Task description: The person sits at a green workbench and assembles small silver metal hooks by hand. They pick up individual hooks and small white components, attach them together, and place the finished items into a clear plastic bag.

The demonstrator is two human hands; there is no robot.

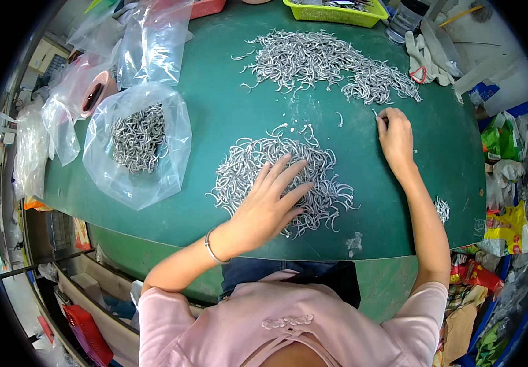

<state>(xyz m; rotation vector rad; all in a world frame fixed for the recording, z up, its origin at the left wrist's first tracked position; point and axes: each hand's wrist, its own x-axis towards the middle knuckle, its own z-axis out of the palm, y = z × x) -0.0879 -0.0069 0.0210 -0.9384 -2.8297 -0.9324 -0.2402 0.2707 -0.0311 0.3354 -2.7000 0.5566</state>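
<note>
My left hand [272, 199] rests with its fingers spread on the near pile of small curved silver metal pieces [233, 174]. Farther right, over the green table, my right hand [394, 131] is closed, thumb and fingertips together. A small pale tip shows at those fingers, too little to name. Beyond the right hand lies a second, larger pile of the same curved pieces [304, 58]. One loose curved piece [340, 119] sits between the two piles. At the left, an opened clear plastic bag [175, 131] holds a heap of darker metal pieces [138, 140].
A yellow-green tray [337, 14] and a clear drinking bottle [406, 23] stand at the far edge. White gloves [426, 61] lie at the far right. A small heap of thin silver pieces [441, 210] is by my right forearm. Clear plastic bags [154, 46] and a pink cup [102, 88] are at left.
</note>
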